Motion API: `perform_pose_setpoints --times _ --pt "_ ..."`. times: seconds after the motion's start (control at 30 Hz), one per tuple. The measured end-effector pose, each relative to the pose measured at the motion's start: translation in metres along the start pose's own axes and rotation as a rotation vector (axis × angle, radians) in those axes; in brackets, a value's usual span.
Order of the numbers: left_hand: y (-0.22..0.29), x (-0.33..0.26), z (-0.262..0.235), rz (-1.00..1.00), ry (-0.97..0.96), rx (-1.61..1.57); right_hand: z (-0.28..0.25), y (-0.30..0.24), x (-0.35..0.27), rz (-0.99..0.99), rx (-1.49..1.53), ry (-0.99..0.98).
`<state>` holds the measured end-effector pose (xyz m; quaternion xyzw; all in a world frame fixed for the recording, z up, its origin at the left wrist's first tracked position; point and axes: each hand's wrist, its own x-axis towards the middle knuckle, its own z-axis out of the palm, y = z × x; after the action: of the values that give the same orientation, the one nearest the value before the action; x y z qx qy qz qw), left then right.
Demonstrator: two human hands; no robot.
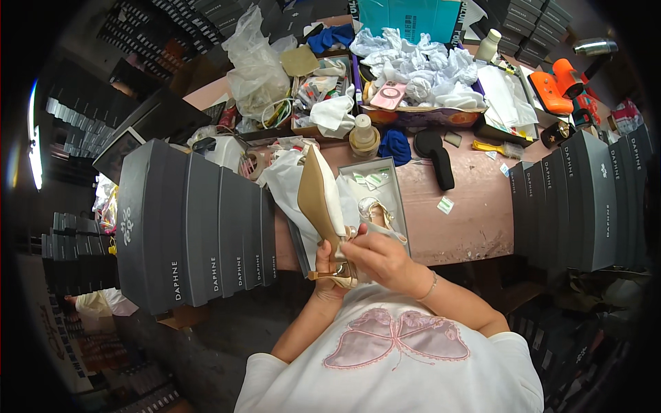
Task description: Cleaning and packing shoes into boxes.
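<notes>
A white high-heeled shoe (315, 196) is held up sole toward me, its toe pointing away and its gold heel near my body. My left hand (327, 275) is closed around its heel end. My right hand (382, 260) is pinched against the shoe's right side; what its fingertips hold there is hidden. Just beyond lies an open grey shoebox (405, 237), where the matching white shoe (376, 215) rests with small green-and-white packets (372, 180). White tissue paper (286, 182) spreads beside the box on the left.
Dark shoeboxes stand in rows at left (203, 234) and right (595, 199). Farther back are a tray of crumpled paper (420, 72), a pink phone (388, 95), a lidded jar (364, 138), a blue cloth (394, 146), a black brush-like tool (441, 162), a yellow-handled brush (492, 147) and an orange tape dispenser (551, 93).
</notes>
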<state>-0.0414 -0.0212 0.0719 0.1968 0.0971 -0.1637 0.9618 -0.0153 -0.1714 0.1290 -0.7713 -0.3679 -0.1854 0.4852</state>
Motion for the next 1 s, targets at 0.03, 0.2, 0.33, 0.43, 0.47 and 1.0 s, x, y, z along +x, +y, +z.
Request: perform_pose_setpoints --times 0.03,0.2,0.33,0.43,0.47,1.0 --pt "0.004 -0.002 0.008 -0.03 0.042 0.055 0.003 0.002 0.001 0.024 0.018 0.017" --pt "0.002 0.006 0.002 0.077 -0.087 -0.09 -0.002 -0.015 -0.023 0.207 0.22 -0.062" --pt "0.006 0.006 0.002 0.088 -0.015 -0.067 -0.014 -0.013 -0.016 0.582 0.413 0.036" --pt "0.004 0.005 0.005 0.118 -0.023 0.015 -0.013 -0.018 -0.009 0.777 0.644 0.028" --pt "0.002 0.004 0.005 0.121 -0.026 0.035 -0.007 -0.018 -0.011 0.795 0.708 0.067" --pt "0.003 -0.004 0.0 0.092 0.021 0.077 0.0 -0.016 -0.011 0.737 0.515 0.014"
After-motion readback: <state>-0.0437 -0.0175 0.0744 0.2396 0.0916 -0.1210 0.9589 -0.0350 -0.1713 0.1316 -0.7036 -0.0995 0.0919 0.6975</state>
